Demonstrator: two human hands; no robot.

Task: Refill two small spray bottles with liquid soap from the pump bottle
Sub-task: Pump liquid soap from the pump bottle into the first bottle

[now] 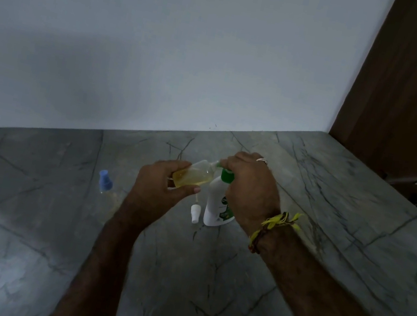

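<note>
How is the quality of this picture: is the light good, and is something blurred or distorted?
Head view: dim light, soft shadow on the wall; wide-angle bending at the counter edges; the blue-capped bottle is smeared, the left hand and right hand slightly blurred.

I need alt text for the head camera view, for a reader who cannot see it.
A left hand holds a small clear bottle of yellow liquid tilted to the green pump of a white soap bottle, which the right hand covers. A white spray cap and a blue-capped small bottle sit on the grey stone counter.
</note>
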